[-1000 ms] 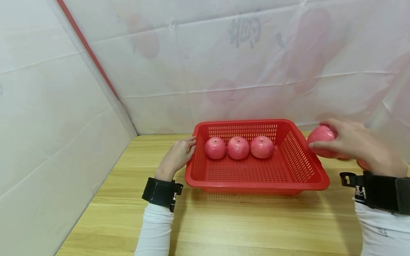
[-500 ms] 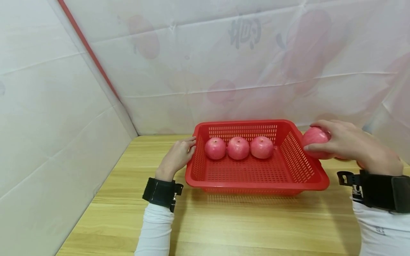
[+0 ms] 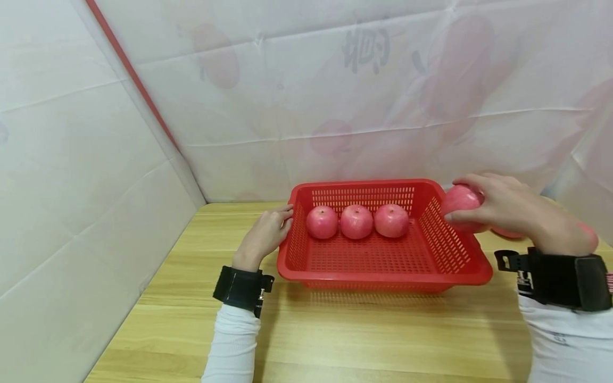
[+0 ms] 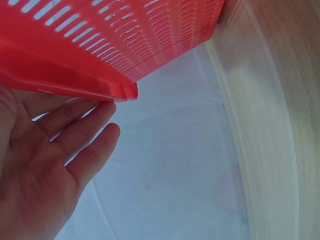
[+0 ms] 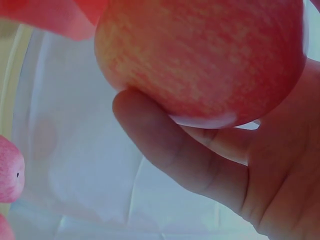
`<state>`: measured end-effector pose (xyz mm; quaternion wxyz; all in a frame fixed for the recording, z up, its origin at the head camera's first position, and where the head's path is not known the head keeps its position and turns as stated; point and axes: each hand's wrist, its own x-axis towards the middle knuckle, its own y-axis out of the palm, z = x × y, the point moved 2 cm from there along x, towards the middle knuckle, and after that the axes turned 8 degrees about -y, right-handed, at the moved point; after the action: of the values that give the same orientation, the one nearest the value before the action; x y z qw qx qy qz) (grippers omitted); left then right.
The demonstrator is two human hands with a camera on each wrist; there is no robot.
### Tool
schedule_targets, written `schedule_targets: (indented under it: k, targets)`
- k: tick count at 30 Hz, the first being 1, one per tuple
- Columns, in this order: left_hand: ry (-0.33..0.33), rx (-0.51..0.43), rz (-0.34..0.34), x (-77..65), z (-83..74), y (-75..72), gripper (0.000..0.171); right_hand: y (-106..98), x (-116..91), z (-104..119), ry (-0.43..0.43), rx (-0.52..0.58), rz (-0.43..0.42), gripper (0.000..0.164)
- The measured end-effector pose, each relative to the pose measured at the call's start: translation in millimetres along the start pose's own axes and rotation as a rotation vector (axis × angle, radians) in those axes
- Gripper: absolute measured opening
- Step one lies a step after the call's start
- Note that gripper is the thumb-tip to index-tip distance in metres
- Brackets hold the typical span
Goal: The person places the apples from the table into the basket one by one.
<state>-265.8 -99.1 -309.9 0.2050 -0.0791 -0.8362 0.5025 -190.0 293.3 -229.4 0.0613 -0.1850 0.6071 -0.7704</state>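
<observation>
My right hand [image 3: 505, 205] grips a pinkish-red apple [image 3: 461, 202] over the right rim of a red plastic basket [image 3: 383, 277]. The right wrist view shows thumb and fingers around that apple [image 5: 205, 55]. Inside the basket, three similar apples stand in a row along the back: a left one [image 3: 322, 222], a middle one [image 3: 356, 222] and a right one [image 3: 391, 221]. At the basket's left side my left hand [image 3: 262, 234] touches the rim. Its fingers [image 4: 82, 127] look nearly straight beneath the rim in the left wrist view.
Beyond my right hand, another apple [image 3: 507, 233] is partly hidden on the wooden table [image 3: 335, 340]. One more apple [image 3: 589, 236] shows past the right wrist. White printed sheets [image 3: 268, 106] wall off the back and left sides.
The right hand has moved left with the apple, from beside the basket to over its right rim. My left hand and the basket have stayed put.
</observation>
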Motion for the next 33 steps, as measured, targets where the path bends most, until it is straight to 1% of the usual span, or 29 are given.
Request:
schedule_targets:
  k: [5, 14, 19, 21, 27, 31, 33]
  targets:
    - [-0.001, 0.003, -0.002, 0.1, 0.2, 0.0, 0.029, -0.1, 2.8, 7.3, 0.013, 0.031, 0.019, 0.078]
    - [0.001, 0.009, -0.003, 0.2, -0.6, 0.0, 0.029, 1.3, 7.4, 16.0, 0.000, 0.047, 0.010, 0.076]
    - [-0.008, 0.013, -0.001, 0.2, -0.1, -0.5, 0.029, 2.2, 11.0, 20.8, -0.004, 0.080, 0.019, 0.076]
    - [-0.007, 0.015, -0.002, 0.1, -0.2, -0.3, 0.029, 2.4, 12.6, 22.5, -0.013, 0.083, 0.016, 0.075]
    - [-0.002, 0.015, -0.008, 0.4, -0.5, 0.8, 0.028, -1.3, 16.2, 28.0, -0.066, 0.037, -0.028, 0.071]
    - [-0.001, 0.014, -0.012, 0.3, 0.0, 1.1, 0.028, -5.6, 19.3, 35.9, -0.096, 0.018, -0.029, 0.068]
    - [0.001, 0.015, -0.012, -0.1, 0.3, 1.3, 0.028, -6.2, 21.4, 39.4, -0.106, 0.018, -0.016, 0.068]
